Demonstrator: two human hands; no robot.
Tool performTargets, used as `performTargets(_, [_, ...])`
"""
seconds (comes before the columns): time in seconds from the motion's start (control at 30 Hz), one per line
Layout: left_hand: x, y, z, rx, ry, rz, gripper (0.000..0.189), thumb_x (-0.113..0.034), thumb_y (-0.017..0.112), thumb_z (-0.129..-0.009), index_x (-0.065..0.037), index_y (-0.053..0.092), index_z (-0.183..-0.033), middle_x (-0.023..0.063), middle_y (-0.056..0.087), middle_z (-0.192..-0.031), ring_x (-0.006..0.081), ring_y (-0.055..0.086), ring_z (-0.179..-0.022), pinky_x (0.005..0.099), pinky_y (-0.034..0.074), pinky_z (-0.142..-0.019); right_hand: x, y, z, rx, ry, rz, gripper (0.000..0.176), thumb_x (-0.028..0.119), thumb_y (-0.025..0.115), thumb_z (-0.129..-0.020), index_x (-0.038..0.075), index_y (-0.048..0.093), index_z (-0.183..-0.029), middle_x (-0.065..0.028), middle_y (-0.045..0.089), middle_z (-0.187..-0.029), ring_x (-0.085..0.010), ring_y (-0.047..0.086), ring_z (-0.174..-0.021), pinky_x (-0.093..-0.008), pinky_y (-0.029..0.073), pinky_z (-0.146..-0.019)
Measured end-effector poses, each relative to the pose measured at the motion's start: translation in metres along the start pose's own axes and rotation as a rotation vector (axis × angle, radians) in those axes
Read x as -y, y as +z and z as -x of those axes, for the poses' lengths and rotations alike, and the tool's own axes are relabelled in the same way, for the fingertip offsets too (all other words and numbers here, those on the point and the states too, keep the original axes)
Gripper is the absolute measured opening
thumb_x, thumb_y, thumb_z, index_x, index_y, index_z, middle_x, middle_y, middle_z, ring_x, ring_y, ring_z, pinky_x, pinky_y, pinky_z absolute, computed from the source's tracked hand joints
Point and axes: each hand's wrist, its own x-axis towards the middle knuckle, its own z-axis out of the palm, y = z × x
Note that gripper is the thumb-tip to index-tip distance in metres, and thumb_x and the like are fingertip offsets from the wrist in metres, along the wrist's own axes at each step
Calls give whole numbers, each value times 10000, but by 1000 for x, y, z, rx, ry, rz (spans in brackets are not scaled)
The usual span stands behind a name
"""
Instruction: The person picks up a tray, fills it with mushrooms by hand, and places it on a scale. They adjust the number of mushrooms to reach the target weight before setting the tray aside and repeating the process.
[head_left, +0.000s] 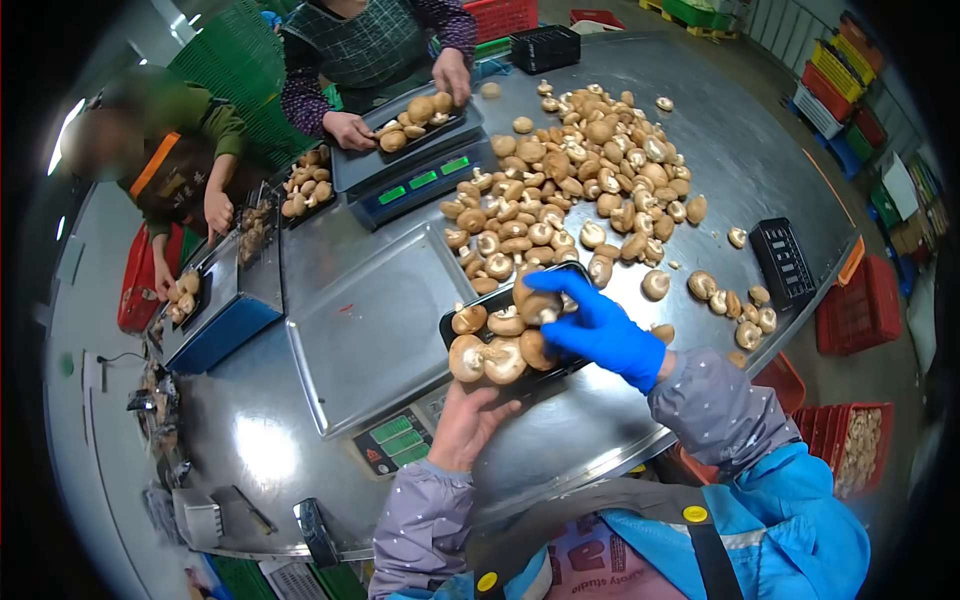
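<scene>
My left hand (468,420), bare, holds a black tray (452,325) from below; the tray carries several brown mushrooms (487,358). My right hand (597,327), in a blue glove, reaches over the tray's far end with its fingers closed on a mushroom (538,306). The tray hovers just right of a steel scale platform (375,320). A big pile of loose mushrooms (570,190) lies on the metal table (750,160) beyond my right hand.
Two other people work at the far side: one has hands on a tray of mushrooms (417,118) on a blue scale (415,180), another handles trays at the left (185,295). Empty black trays (782,262) and red crates (860,305) sit at the right.
</scene>
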Motion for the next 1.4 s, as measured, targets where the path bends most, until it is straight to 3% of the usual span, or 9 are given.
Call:
performTargets(0.4, [-64, -106, 14, -213, 228, -28, 483, 74, 449, -761, -57, 354, -1217, 129, 497, -1119, 254, 573, -899, 318, 540, -632, -51, -66, -8, -355, 219, 65, 342, 247, 572, -819, 130, 526, -1137, -12, 551, -1085, -124, 536, -774, -255, 448, -628])
performTargets(0.5, [-75, -118, 13, -323, 244, -153, 479, 53, 440, -765, -43, 352, -1225, 122, 495, -1121, 229, 566, -904, 314, 542, -644, -98, -106, -6, -412, 252, 481, 381, 228, 599, -788, 85, 518, -1131, -71, 543, -1117, -188, 544, -901, -315, 452, -788])
performTargets(0.7, [-87, -138, 22, -525, 319, -606, 398, -15, 463, -811, 17, 397, -1201, 140, 489, -1099, 168, 578, -831, 259, 526, -602, -146, -95, 10, -112, 174, 1364, 525, 375, 663, -653, 193, 514, -1122, -103, 557, -1010, -310, 562, -878, -405, 443, -766])
performTargets(0.77, [-88, -151, 28, -508, 426, -768, 379, -7, 473, -806, 4, 432, -1182, 132, 521, -1046, 134, 586, -630, 231, 500, -563, -148, -96, 8, -152, 206, 1216, 509, 379, 662, -678, 171, 505, -1116, -91, 556, -1038, -304, 564, -896, -385, 442, -781])
performTargets(0.9, [-87, -144, 41, -601, 467, -805, 377, -9, 482, -811, 11, 435, -1184, 117, 510, -1025, 114, 566, -645, 220, 494, -589, -99, -71, -21, -205, 454, 871, 469, 369, 629, -752, 135, 485, -1132, -96, 548, -1068, -273, 560, -945, -352, 438, -810])
performTargets(0.97, [-85, -140, 42, -602, 477, -781, 375, -15, 486, -819, 18, 432, -1189, 107, 494, -1016, 100, 549, -651, 210, 490, -607, -71, -40, -39, -110, 64, 499, 417, 321, 579, -826, 94, 460, -1155, -105, 549, -1063, -230, 547, -981, -328, 435, -829])
performTargets(1.1, [-80, -139, 42, -571, 507, -790, 378, -6, 486, -816, 21, 432, -1189, 141, 518, -1056, 92, 554, -659, 211, 494, -622, -17, 25, -70, 204, -35, 334, 356, 266, 571, -847, 91, 479, -1143, -92, 519, -1065, -199, 523, -974, -333, 431, -827])
performTargets(1.23, [-80, -136, 47, -612, 526, -775, 385, 1, 489, -796, 11, 444, -1178, 139, 541, -1052, 103, 568, -670, 227, 492, -628, -16, 67, -97, 232, -483, 527, 294, 274, 591, -830, 108, 571, -1071, -72, 479, -1014, -206, 519, -924, -320, 427, -793])
performTargets(1.4, [-77, -142, 31, -672, 655, -1065, 404, -26, 546, -745, -24, 471, -1142, 144, 588, -913, 194, 557, -714, 309, 458, -669, -6, 140, -103, 373, -609, 773, 317, 284, 636, -770, 110, 590, -1031, -78, 505, -973, -276, 513, -879, -360, 434, -739])
